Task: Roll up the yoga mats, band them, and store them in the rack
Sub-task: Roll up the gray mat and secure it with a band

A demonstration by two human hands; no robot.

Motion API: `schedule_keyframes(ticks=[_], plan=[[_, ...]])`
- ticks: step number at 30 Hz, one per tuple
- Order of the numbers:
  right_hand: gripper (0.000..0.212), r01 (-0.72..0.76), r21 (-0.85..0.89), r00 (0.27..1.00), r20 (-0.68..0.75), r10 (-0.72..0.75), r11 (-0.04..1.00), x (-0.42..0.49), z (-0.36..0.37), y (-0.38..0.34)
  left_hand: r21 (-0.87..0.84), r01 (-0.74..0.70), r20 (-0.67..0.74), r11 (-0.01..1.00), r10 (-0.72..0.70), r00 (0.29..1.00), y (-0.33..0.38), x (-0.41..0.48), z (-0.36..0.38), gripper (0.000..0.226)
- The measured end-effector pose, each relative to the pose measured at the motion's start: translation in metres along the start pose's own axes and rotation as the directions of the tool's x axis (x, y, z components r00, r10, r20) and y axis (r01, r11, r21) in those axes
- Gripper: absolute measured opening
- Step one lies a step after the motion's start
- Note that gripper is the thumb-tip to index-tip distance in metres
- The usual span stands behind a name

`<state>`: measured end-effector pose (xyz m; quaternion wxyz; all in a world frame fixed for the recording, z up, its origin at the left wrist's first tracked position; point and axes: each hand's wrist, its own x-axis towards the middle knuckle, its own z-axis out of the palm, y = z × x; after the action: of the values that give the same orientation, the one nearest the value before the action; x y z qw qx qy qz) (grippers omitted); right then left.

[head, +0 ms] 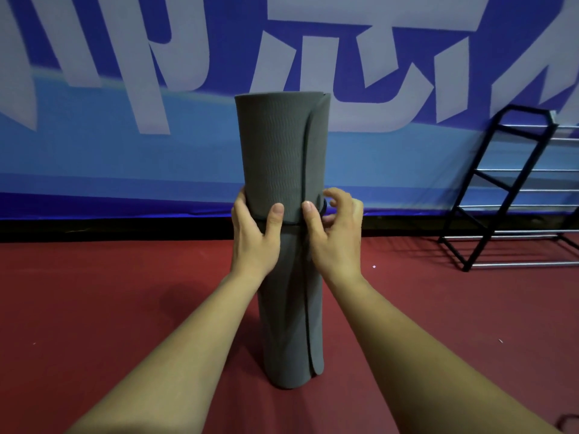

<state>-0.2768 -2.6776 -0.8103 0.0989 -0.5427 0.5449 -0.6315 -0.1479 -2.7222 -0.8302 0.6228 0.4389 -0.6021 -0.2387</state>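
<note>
Mat point(275, 151), rolled and grey, stands on end on the red floor point(94, 292), not far from the floor's far edge, where the wall point(125, 151) rises. A dark band point(322, 205) circles it about halfway up. The left hand point(253, 242) grips the roll at the band, thumb in front and fingers wrapped behind. The right hand point(335, 239) presses its thumb on the mat's outer edge, its fingers curled at the band on the side and seemingly pinching it. The rack point(498, 189) stands well apart, at the floor's far right edge.

Risks: the band looks only part seated, so if the fingers let it snap off, the outer edge could spring loose and the roll unwind. The tall roll rests on a small end, so a one-sided pull on the band may tip it.
</note>
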Motion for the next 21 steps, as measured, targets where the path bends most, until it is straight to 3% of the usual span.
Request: schedule_keyframes(ticks=[3,6,12,17,21], plan=[[0.071,-0.138,0.106,0.980,0.161,0.120,0.985,0.003,-0.002,0.003,-0.006,-0.014,0.018,1.000,0.014,1.000,0.000,-0.002,0.001,0.092],[0.070,-0.227,0.151,0.943,0.280,0.178,0.962,0.006,-0.005,0.007,-0.006,-0.031,0.058,1.000,0.031,0.998,-0.001,-0.004,0.003,0.094],[0.067,-0.111,0.176,0.980,0.186,0.078,0.978,0.013,-0.012,0.006,-0.019,-0.092,0.070,0.996,0.093,0.993,0.003,0.002,0.004,0.097],[0.073,-0.137,0.183,0.981,0.160,0.108,0.973,0.009,-0.011,0.009,0.002,-0.108,0.042,0.994,0.108,0.993,0.004,-0.002,0.010,0.097],[0.065,-0.156,0.169,0.978,0.161,0.129,0.973,0.003,-0.014,0.015,0.003,-0.098,0.070,0.995,0.097,0.993,-0.004,-0.006,0.009,0.094]])
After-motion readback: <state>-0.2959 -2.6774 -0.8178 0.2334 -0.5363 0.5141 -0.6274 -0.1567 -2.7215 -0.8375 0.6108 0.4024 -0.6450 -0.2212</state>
